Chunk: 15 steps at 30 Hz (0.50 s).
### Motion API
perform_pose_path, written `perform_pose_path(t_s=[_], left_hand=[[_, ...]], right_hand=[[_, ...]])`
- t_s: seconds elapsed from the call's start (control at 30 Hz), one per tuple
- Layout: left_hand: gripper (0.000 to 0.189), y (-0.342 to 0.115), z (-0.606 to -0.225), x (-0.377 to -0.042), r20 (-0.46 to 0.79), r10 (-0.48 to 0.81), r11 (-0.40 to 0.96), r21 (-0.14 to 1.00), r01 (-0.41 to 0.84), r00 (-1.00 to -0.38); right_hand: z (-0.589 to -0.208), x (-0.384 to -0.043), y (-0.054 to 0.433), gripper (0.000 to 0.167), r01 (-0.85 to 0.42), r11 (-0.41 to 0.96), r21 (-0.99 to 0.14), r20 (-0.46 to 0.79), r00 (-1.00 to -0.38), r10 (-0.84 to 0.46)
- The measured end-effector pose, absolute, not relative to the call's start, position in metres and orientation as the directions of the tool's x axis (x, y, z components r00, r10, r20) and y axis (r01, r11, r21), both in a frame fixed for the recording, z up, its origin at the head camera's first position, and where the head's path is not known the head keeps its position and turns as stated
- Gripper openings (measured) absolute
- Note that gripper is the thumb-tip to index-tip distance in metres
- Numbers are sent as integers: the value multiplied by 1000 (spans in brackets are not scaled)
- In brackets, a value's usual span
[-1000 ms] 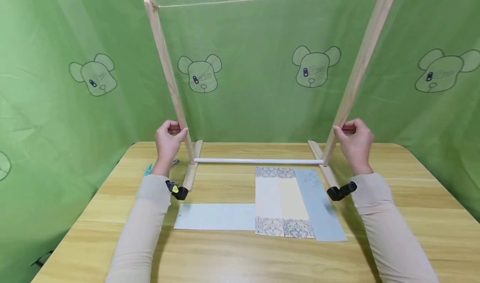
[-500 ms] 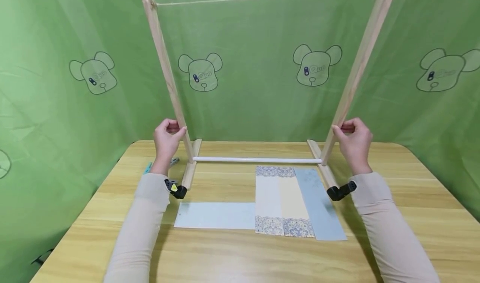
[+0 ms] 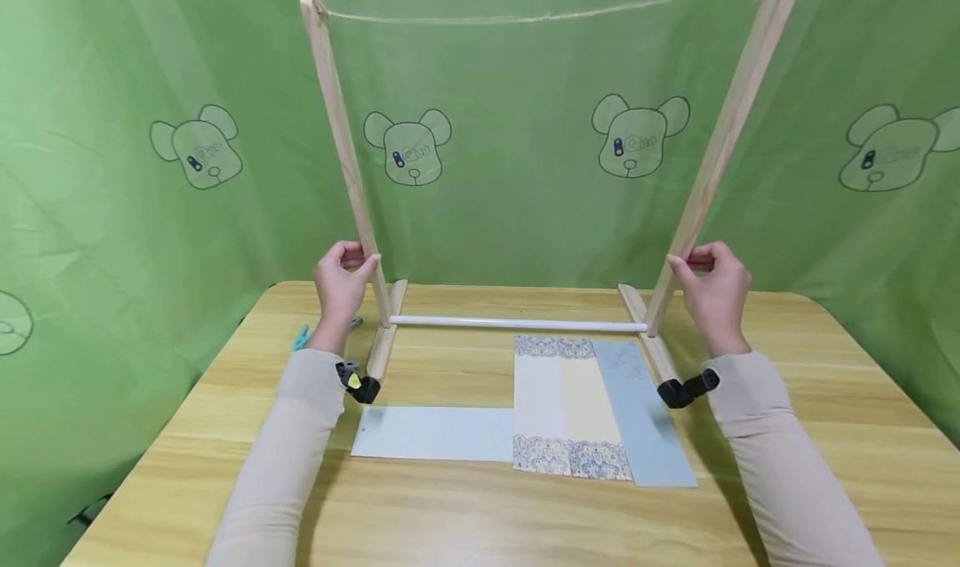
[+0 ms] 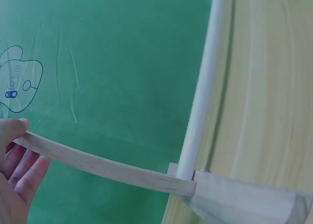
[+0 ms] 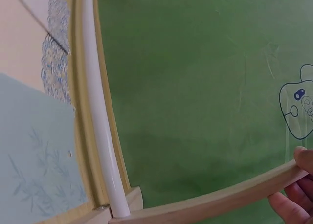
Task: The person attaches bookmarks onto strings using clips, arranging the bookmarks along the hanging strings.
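A wooden frame stands at the table's back, its two uprights joined low down by a white rod [image 3: 517,324]. My left hand [image 3: 343,283] pinches the left upright [image 3: 341,125] between thumb and fingers, a little above its foot [image 3: 381,354]. At about the same height, my right hand [image 3: 716,288] pinches the right upright [image 3: 731,117]. A thin string [image 3: 465,21] sags between the upright tops. Each wrist view shows the thumb on one side of the wood and fingers on the other, with the rod [image 4: 198,106] meeting the upright's lower end.
In front of the frame lie a pale blue paper strip [image 3: 435,434] set sideways, two lace-patterned strips [image 3: 538,400] and a blue strip [image 3: 647,417]. Turquoise clips [image 3: 301,338] sit by the left forearm. A green cloth [image 3: 517,208] with bear-head drawings hangs behind.
The string has gone from nearly straight to sagging, and the uprights' tops look slightly closer together. Both hands keep their grip on the uprights. The whole head view has shifted a little.
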<state>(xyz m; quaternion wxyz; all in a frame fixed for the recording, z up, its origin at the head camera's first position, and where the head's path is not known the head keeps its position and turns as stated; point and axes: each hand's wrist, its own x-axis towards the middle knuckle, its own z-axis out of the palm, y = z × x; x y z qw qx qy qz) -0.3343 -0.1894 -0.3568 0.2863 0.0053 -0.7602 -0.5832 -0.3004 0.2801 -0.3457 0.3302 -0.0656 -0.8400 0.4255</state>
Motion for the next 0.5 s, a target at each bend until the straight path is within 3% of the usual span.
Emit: perform_pose_path(t_s=[0.27, 0.5], left_hand=[[34, -196, -359, -328, 416, -262, 392, 870, 297, -871], [40, -209, -353, -318, 415, -179, 462, 836, 296, -892]], right_hand=[[-341, -287, 297, 46, -189, 701, -687, 414, -895, 165], [-343, -270, 307, 56, -202, 730, -653, 356, -932, 61]])
